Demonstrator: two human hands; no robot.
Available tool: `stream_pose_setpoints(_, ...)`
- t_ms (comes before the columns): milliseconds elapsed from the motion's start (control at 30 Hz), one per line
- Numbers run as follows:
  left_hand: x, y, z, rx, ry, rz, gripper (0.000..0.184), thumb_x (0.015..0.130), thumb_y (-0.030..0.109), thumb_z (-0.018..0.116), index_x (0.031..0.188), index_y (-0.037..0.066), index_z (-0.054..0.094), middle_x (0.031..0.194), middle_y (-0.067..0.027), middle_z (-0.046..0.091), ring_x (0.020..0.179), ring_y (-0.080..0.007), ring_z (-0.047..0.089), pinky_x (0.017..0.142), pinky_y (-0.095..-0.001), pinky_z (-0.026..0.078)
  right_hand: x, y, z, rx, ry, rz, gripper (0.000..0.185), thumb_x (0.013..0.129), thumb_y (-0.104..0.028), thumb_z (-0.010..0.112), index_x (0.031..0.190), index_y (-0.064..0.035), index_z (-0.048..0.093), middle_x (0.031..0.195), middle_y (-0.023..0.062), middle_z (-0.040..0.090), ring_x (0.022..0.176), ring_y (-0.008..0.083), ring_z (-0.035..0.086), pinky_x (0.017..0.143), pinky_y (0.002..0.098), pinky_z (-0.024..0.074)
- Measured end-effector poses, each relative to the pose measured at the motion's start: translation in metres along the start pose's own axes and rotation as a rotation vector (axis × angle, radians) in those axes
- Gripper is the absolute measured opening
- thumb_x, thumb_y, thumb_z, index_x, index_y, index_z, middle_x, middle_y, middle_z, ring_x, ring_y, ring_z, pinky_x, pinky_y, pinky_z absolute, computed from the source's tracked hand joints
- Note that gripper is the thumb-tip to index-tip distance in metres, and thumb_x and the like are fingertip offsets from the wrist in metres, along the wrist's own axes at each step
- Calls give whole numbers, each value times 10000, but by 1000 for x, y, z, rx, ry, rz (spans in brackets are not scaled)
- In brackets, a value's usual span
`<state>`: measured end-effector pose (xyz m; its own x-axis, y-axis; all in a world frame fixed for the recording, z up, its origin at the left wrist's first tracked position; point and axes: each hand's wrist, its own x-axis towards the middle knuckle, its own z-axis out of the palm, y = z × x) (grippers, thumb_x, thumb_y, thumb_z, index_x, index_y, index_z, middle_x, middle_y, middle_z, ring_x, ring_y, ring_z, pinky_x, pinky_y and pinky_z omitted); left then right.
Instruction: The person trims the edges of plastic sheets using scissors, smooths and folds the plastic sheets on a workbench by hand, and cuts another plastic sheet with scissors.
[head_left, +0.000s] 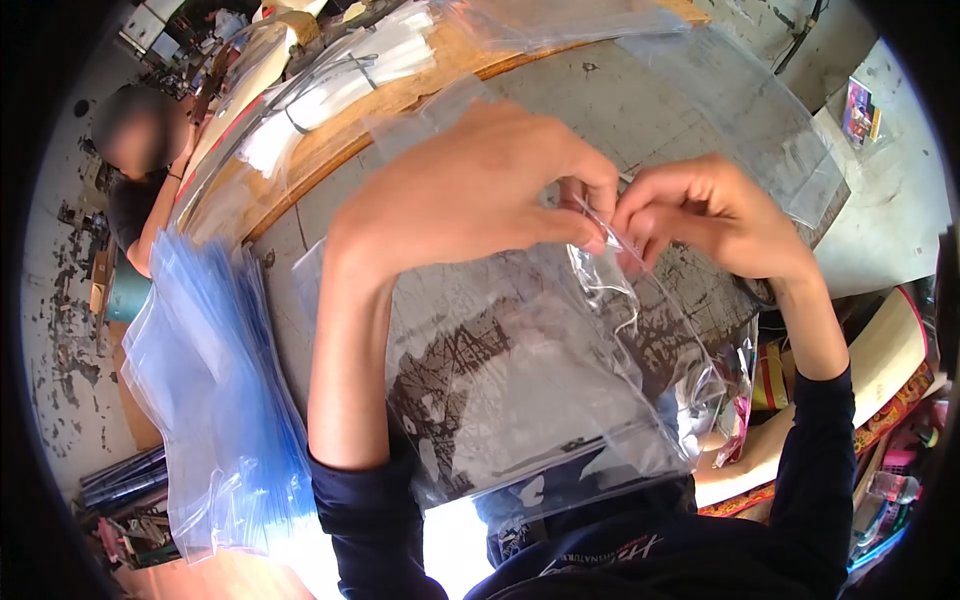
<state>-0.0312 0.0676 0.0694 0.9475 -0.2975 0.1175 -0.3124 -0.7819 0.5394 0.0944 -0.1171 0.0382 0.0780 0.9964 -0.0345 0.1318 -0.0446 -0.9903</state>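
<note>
A clear plastic sheet (530, 390) hangs from my fingers in front of my body, over the near edge of the worn grey table. My left hand (480, 190) is closed, thumb and fingers pinching the sheet's upper edge. Close beside it, my right hand (720, 215) pinches the same edge with bent fingers. Crumpled, shiny folds show just below the fingertips, and the plastic spreads apart there. Whether it is one folded sheet or a bag with two layers, I cannot tell.
A thick stack of bluish clear plastic sheets (215, 400) hangs over the table's left edge. More clear plastic (740, 110) lies at the far right. White strips (340, 85) lie tied on a wooden board (400, 95). Another person (140, 170) sits at far left. Rolled material (880, 350) stands right.
</note>
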Motion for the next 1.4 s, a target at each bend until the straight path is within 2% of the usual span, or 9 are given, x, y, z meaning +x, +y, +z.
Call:
stream_pose_setpoints(33,0,1,1,-28,-18,32,151,778,179,668,810,34,638,768,-57,638,733,-167,589,708,-284,438,-9,4,-3,0,0,7,171,851,-51,560,997,36,582,893,122,621,753,192,600,658,301,516)
stream_pose_setpoints(100,1,1,0,-55,-28,74,151,777,178,668,810,33,644,765,-59,641,724,-166,590,702,-282,440,-34,13,-12,-1005,404,-184,244,835,-61,569,1073,-10,551,1001,160,554,831,291,575,714,343,495)
stream_pose_setpoints(233,-4,2,-3,-130,-75,67,147,805,177,634,822,34,664,744,-48,643,681,-153,589,651,-288,453,-84,18,-2,-1345,404,178,303,824,-68,574,1123,-52,527,1039,171,474,901,358,528,770,390,454)
stream_pose_setpoints(400,9,-4,21,-211,-208,32,198,833,226,598,826,42,673,757,-28,651,669,-141,590,594,-279,461,-110,23,13,-1101,516,284,349,810,-76,594,1144,-28,506,1043,183,433,934,367,503,772,423,418)
stream_pose_setpoints(500,22,-16,47,-248,-208,32,229,838,276,588,821,66,678,777,-8,652,722,-136,592,760,-315,449,-125,33,28,-1223,570,193,437,793,-58,605,1211,-37,478,1008,190,443,881,382,513,758,411,420)
stream_pose_setpoints(567,28,-24,66,-214,-128,77,209,845,298,573,812,124,685,793,20,650,806,-125,577,974,-417,301,-126,25,39,-1124,628,393,496,790,-37,597,1262,-42,445,919,193,493,837,403,517,774,398,428)
stream_pose_setpoints(733,33,-30,88,-203,-99,41,172,840,309,573,783,185,678,782,64,635,827,-107,539,1050,-499,99,-156,35,36,-907,562,433,501,818,-46,579,1291,-28,414,960,190,539,854,348,545,774,380,455)
stream_pose_setpoints(867,32,-29,92,-254,-48,58,174,832,318,582,742,187,654,735,93,601,789,-104,517,1053,-504,89,-182,49,61,567,578,260,557,800,-104,637,1283,0,379,954,81,537,846,157,531,683,313,457)
stream_pose_setpoints(1400,31,-32,103,-211,89,101,172,805,325,612,711,183,638,674,70,560,806,-122,532,1049,-520,125,-169,43,106,196,568,634,239,738,-102,700,881,-5,535,672,-10,548,597,37,486,538,184,363)
